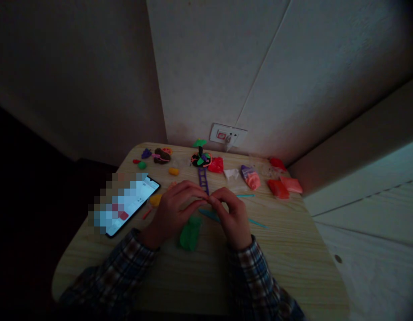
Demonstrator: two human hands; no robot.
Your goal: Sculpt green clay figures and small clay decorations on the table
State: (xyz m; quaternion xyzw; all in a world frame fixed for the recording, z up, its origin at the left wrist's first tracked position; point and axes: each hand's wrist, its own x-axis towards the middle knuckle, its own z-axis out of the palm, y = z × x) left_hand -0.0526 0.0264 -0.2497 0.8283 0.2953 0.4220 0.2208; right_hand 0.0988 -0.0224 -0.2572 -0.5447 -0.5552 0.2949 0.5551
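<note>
**Small reddish piece (207, 199) in two-hand pinch**

Pc. is tiny, mostly hidden by fingers; exact shape can't be told. Loc.: btwn fingertips of L hand (178, 205) & R hand (231, 214), above surface (287, 249). Both hands grasp pc., thumbs opposing index fingers. Forearms angle inward, plaid sleeves (249, 267) to wrists. Green item (190, 232) lies btwn hands, nearer body; purple ladder-shaped part (203, 178) just beyond fingertips.

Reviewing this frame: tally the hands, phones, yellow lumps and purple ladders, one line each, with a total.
Hands: 2 (left hand, right hand)
Phone: 1
Yellow lumps: 2
Purple ladder: 1
Total: 6
</note>
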